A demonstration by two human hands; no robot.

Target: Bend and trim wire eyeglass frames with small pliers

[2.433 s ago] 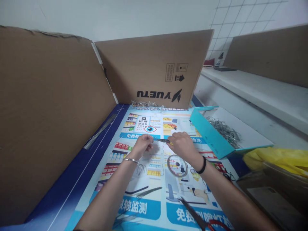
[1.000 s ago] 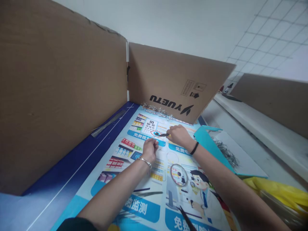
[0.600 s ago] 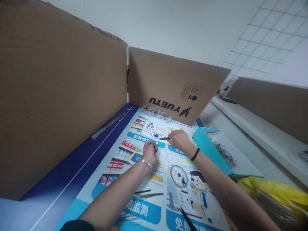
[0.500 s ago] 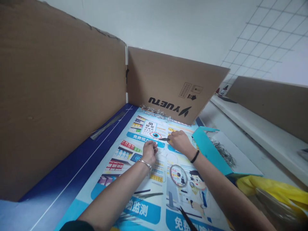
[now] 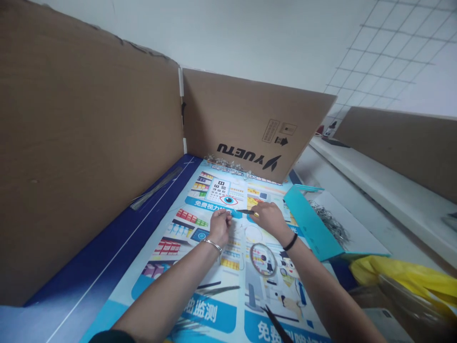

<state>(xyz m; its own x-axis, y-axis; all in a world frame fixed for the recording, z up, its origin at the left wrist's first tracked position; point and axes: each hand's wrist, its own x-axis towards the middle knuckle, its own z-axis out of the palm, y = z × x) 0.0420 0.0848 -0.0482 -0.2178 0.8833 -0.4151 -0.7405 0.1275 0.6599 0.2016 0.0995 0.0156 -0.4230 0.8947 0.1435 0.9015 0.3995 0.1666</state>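
My left hand [image 5: 220, 226] is closed in a pinch above the printed sheet, on what looks like a thin wire; the piece is mostly hidden by the fingers. In my right hand [image 5: 270, 219] are small pliers [image 5: 244, 211] with dark pointed jaws, their handles covered by the fingers. The tips point left, close to the fingertips of my left hand; whether they touch the wire I cannot tell. A ring-shaped coil of wire [image 5: 263, 260] lies below my right hand. Nearer me, a dark pointed tool [image 5: 274, 320] rests on the sheet, partly cut off.
Cardboard panels [image 5: 250, 109] stand behind and to the left. Small clear pieces [image 5: 228, 162] line the back edge. Straight wires [image 5: 153, 190] lie at left, others [image 5: 217, 289] near my left forearm. At right are a turquoise box [image 5: 310, 224] with tangled wire and yellow cloth [image 5: 403, 276].
The view has shifted slightly. My right hand and the pliers sit a little lower, with the jaws nearer level and closer to my left fingertips. Both hands keep their grip.
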